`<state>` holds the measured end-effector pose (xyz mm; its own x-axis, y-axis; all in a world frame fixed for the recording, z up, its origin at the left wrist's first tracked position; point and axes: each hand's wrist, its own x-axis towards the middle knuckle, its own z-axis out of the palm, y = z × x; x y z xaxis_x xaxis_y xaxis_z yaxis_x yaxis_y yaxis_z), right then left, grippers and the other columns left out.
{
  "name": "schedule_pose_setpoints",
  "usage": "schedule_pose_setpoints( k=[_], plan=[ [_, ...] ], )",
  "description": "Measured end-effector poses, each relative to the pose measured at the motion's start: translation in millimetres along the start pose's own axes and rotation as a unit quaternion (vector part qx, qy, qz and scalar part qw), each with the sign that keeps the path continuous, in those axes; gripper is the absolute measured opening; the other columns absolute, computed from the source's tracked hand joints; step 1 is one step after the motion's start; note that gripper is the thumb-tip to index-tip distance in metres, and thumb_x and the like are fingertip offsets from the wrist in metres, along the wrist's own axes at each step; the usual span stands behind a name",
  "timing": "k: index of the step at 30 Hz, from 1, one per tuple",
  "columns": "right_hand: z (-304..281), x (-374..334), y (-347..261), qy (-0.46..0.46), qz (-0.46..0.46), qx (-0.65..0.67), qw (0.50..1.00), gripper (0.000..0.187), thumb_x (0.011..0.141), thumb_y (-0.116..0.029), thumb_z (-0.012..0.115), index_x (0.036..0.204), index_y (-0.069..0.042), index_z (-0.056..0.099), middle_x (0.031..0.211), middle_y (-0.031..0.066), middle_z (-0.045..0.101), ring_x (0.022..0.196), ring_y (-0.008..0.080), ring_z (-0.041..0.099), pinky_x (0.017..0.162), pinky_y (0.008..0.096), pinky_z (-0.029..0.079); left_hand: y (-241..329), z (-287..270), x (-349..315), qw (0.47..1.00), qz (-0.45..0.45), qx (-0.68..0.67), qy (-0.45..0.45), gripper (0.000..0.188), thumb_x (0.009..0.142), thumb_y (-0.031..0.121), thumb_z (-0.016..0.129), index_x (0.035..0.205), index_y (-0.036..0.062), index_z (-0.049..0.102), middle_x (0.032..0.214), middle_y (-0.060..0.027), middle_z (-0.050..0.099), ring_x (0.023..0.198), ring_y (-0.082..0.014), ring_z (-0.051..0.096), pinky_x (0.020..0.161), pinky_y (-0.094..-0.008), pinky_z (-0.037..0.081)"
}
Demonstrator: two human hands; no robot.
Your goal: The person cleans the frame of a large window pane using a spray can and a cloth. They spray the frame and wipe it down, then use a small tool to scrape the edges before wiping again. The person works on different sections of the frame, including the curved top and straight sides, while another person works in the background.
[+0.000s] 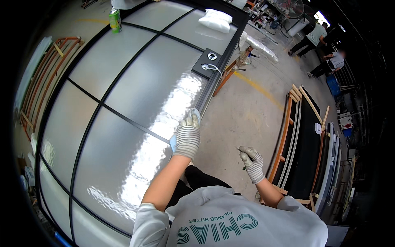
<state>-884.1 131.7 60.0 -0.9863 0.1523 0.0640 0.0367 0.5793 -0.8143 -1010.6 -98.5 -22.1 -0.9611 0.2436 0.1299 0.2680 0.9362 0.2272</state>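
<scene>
Gloved left hand (pixel 187 138) pinches film strip (pixel 194 112) at door frame (pixel 204 96) – right hand (pixel 252 161) grips small blade (pixel 240 150)

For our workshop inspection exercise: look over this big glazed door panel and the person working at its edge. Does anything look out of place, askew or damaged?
Nothing looks broken. Loose items lie on the glazed panel: a green spray can standing near the far edge, a white folded bundle at the far corner, and a white loop on the black lock plate. The left hand presses a cloth at the frame edge.

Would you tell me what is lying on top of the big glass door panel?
On the door panel: a green spray can, a white pad, and the left hand at its edge. Underneath is covered.
</scene>
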Motion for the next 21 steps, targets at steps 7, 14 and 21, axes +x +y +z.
schedule_pose_setpoints(
  k=[7, 14, 21],
  plan=[
    [2, -43, 12, 0.03, 0.108, 0.125, 0.986, 0.027, 0.09, -0.029, 0.064, 0.09, -0.003, 0.07, 0.068, 0.0011, 0.058, 0.062, 0.0115, 0.051, 0.06, 0.0246, 0.042, -2, -30, 13, 0.975, 0.092, -0.202, 0.011, 0.067, 0.076, 0.01, 0.058, 0.14, 0.0136, 0.04, 0.097, -0.0164, 0.053, 0.089, -0.0333, 0.054, 0.079, -0.0414, 0.048],
    [35, -8, 29, -0.047, 0.3, 0.345, 0.888, 0.036, 0.093, -0.034, 0.06, 0.105, -0.001, 0.062, 0.071, 0.0056, 0.063, 0.046, 0.0088, 0.048, 0.041, 0.0234, 0.037, -31, -98, -80, 0.94, 0.028, -0.337, 0.04, 0.054, 0.079, 0.017, 0.062, 0.132, 0.0101, 0.052, 0.097, -0.0162, 0.057, 0.087, -0.0315, 0.057, 0.08, -0.0389, 0.048],
    [51, 91, 3, -0.154, 0.187, 0.346, 0.906, 0.043, 0.088, -0.01, 0.053, 0.13, -0.001, 0.052, 0.086, 0.0095, 0.064, 0.057, 0.0092, 0.052, 0.051, 0.0228, 0.044, -75, -135, -25, 0.939, -0.13, -0.247, 0.203, 0.055, 0.084, 0.017, 0.058, 0.136, 0.006, 0.046, 0.104, -0.0187, 0.054, 0.092, -0.0326, 0.055, 0.085, -0.0397, 0.046]
  ],
)
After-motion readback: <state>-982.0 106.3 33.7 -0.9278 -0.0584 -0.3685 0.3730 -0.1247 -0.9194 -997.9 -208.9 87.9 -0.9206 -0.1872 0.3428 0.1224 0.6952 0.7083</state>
